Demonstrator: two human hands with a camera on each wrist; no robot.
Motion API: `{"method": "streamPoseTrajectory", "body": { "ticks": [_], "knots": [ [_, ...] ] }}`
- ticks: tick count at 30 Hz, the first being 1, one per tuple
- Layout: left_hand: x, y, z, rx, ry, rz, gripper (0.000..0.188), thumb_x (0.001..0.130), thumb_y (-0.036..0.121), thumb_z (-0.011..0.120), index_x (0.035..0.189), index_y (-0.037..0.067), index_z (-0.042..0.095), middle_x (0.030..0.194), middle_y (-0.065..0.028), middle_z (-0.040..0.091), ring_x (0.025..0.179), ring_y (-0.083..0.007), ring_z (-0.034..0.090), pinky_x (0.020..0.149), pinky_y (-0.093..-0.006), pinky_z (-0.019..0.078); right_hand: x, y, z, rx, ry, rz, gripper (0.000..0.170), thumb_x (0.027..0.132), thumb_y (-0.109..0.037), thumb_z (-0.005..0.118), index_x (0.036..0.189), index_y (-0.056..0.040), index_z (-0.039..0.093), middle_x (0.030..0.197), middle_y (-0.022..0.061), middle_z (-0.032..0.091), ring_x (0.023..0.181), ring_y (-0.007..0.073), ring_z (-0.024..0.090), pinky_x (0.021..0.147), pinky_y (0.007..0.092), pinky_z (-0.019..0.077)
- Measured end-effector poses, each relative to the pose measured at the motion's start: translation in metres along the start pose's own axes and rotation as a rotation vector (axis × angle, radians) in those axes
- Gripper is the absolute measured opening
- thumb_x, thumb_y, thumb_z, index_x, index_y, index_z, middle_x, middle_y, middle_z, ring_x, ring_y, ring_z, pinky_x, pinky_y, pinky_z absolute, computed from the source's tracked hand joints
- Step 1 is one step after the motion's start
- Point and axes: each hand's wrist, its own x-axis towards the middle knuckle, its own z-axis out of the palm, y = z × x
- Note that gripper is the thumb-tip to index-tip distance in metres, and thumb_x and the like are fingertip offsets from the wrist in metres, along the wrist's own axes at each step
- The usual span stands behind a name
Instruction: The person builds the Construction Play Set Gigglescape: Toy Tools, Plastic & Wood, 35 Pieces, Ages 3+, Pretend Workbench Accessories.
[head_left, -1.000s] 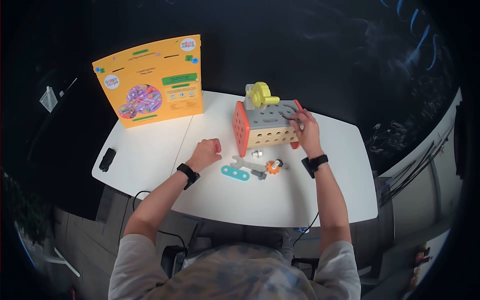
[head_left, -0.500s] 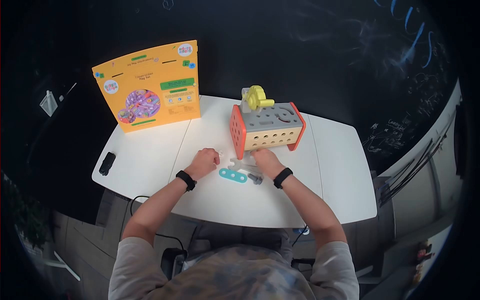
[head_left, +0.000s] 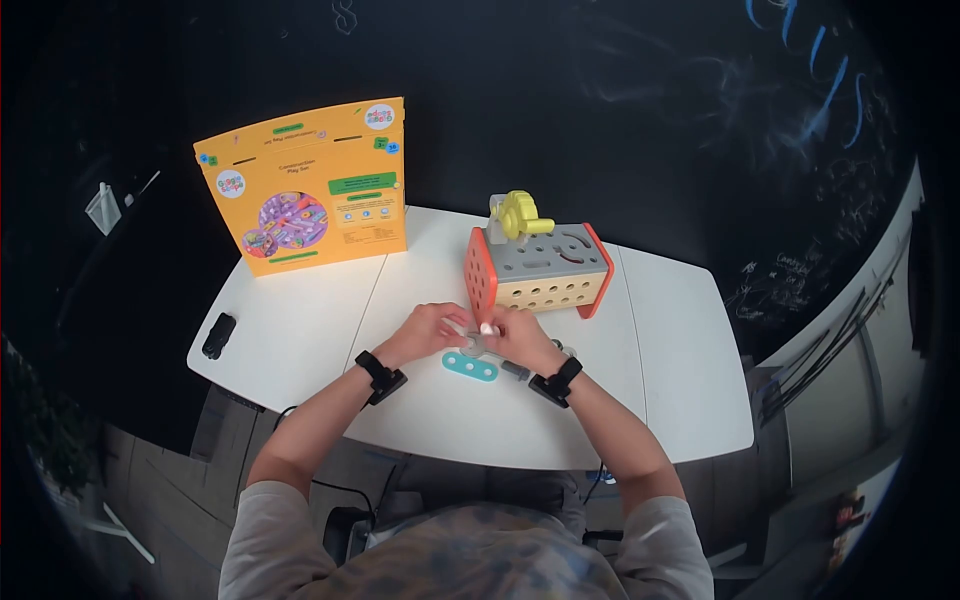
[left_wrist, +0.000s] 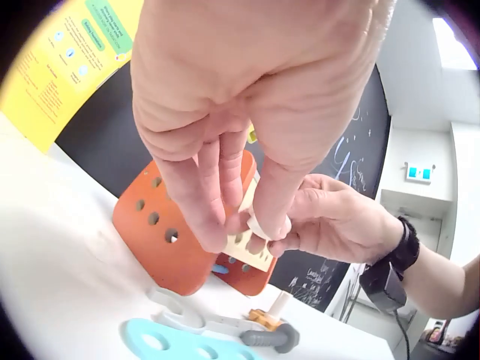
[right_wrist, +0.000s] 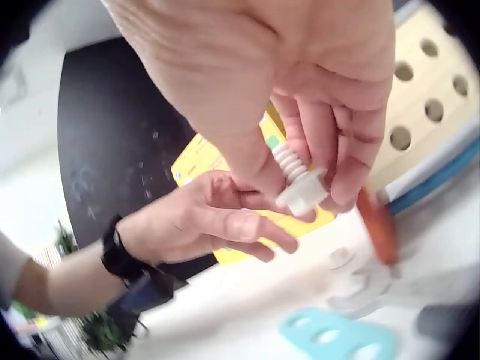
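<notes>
- One white bolt (right_wrist: 304, 193), at the ten o'clock side of our right hand and at three o'clock from our left; smooth faceted head, ridged shank pointing to eleven o'clock in the right wrist view.
- One right hand (head_left: 520, 340), narrow, thumb and fingers pinching the white bolt above the table.
- One left hand (head_left: 425, 335), fingers relaxed and apart, thumb reaching towards the bolt; whether a fingertip touches it we cannot tell.
- One toy workbench (head_left: 540, 262), at one o'clock from the bolt: orange-red ends, cream front with rows of round holes, grey top with cut slots.
- One yellow piece (head_left: 520, 213), rounded, with a stubby arm, on the workbench's grey top.
- One grey wrench (head_left: 473, 345), open-jawed, lying at seven o'clock below the bolt.
- One turquoise strip (head_left: 470, 367), flat, round-ended, three-holed, also at seven o'clock, farther out.
- One grey bolt (head_left: 515, 371), threaded, at five o'clock.
- One orange piece (left_wrist: 262, 319), beside the grey bolt, blurred, perhaps toothed, with a pale peg.
- One yellow box (head_left: 320, 160), printed, upright at ten o'clock on the smooth white table (head_left: 690, 370).
</notes>
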Motion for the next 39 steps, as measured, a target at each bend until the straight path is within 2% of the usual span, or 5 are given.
{"method": "streamPoseTrajectory", "body": {
  "ticks": [6,13,20,27,39],
  "knots": [
    [0.001,0.028,0.003,-0.263,0.055,0.051,0.04,0.08,0.005,0.079,0.118,0.001,0.066,0.103,-0.0089,0.072,0.089,-0.0167,0.071,0.081,-0.0284,0.0582,0.006,0.016,0.011,0.994,0.146,0.179,0.009,0.093,-0.006,0.066,0.099,0.0,0.064,0.089,0.004,0.068,0.08,0.0098,0.066,0.069,0.0255,0.0562],
    [0.001,0.032,0.005,-0.387,0.094,0.068,0.04,0.084,0.008,0.078,0.121,0.0,0.066,0.104,-0.0094,0.073,0.089,-0.015,0.071,0.078,-0.027,0.058,0.007,0.01,0.016,1.018,0.161,0.208,0.011,0.091,-0.002,0.067,0.101,0.0012,0.064,0.099,0.0072,0.068,0.08,0.0119,0.067,0.073,0.025,0.0585],
    [0.017,0.015,-0.01,-0.236,0.159,-0.064,0.034,0.085,0.005,0.075,0.118,0.0,0.068,0.106,-0.0086,0.072,0.088,-0.0139,0.07,0.081,-0.0259,0.0571,0.014,0.014,-0.033,0.386,0.549,0.138,0.018,0.091,-0.021,0.07,0.092,-0.0037,0.07,0.072,0.0016,0.067,0.069,0.0075,0.063,0.06,0.0258,0.0499],
    [0.029,0.007,-0.011,-0.241,0.232,-0.096,0.034,0.084,0.005,0.076,0.117,0.001,0.068,0.103,-0.0077,0.072,0.089,-0.0154,0.07,0.08,-0.0268,0.0575,0.005,0.11,-0.122,-0.448,0.933,0.135,0.035,0.094,-0.031,0.064,0.116,-0.0038,0.065,0.099,0.0164,0.07,0.096,0.0324,0.067,0.086,0.0393,0.0518],
    [0.046,-0.007,-0.006,-0.214,0.302,-0.125,0.035,0.078,0.004,0.079,0.112,0.0,0.071,0.099,-0.0097,0.074,0.086,-0.0172,0.072,0.075,-0.0286,0.0581,0.007,0.158,-0.115,0.028,0.513,0.372,0.051,0.097,-0.028,0.055,0.14,0.0003,0.049,0.121,0.0251,0.065,0.115,0.0368,0.063,0.098,0.0393,0.0478]
  ]
}}
